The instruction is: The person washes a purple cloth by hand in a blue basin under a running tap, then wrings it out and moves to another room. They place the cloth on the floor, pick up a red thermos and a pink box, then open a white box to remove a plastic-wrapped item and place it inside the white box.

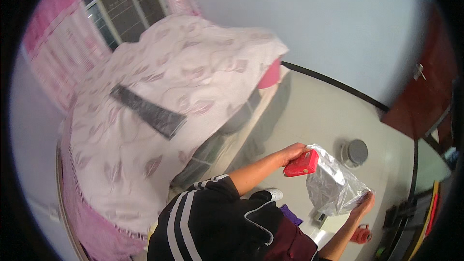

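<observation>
My left hand [294, 152] grips a small red box [301, 164] that bears writing, with the upper edge of a clear plastic bag [328, 185] right beside it. Whether those fingers also pinch the bag is hard to tell. At the bag's far side, my right hand [363, 203] holds its edge, so the film hangs stretched between both hands above the floor. The bag is creased and shiny, and the box is outside it, in front of its left part.
On the bed [145, 166], covered by a leaf-patterned spread, lies a dark flat folded item [148, 111]. A round grey-topped stool or bin [356, 153] stands on the floor beyond the bag. Nearby are a red jug [361, 234], a purple item [290, 215] and a brown door [409, 116].
</observation>
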### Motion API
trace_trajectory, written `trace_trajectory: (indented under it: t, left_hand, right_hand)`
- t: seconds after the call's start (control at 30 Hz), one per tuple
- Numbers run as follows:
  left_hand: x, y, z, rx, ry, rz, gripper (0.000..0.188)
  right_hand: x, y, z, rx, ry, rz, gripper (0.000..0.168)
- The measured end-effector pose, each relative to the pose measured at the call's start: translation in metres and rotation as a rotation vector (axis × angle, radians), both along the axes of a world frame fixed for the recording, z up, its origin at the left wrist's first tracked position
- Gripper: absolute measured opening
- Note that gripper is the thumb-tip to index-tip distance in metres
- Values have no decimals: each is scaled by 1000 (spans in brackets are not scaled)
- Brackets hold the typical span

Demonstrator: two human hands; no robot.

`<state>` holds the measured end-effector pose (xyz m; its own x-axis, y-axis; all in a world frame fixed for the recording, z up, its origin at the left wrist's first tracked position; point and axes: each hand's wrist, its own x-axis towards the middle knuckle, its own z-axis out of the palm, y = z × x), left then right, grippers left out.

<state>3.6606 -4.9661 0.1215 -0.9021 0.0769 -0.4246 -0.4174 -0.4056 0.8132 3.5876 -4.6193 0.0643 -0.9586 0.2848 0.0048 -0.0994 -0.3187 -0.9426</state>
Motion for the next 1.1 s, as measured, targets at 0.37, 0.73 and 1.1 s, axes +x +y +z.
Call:
trace_trajectory:
  t: [0.37,0.73,1.1]
  left_hand:
    - [31,-2,29,403,-9,424,21]
    - [37,74,1,-430,252,-331,41]
    - [-31,68,17,-50,82,-171,43]
  right_hand:
    - [-19,-22,56,1424,270,352,21]
    - [-89,103,-41,-664,-325,311,18]
    - [-11,129,-10,369,-409,144,8]
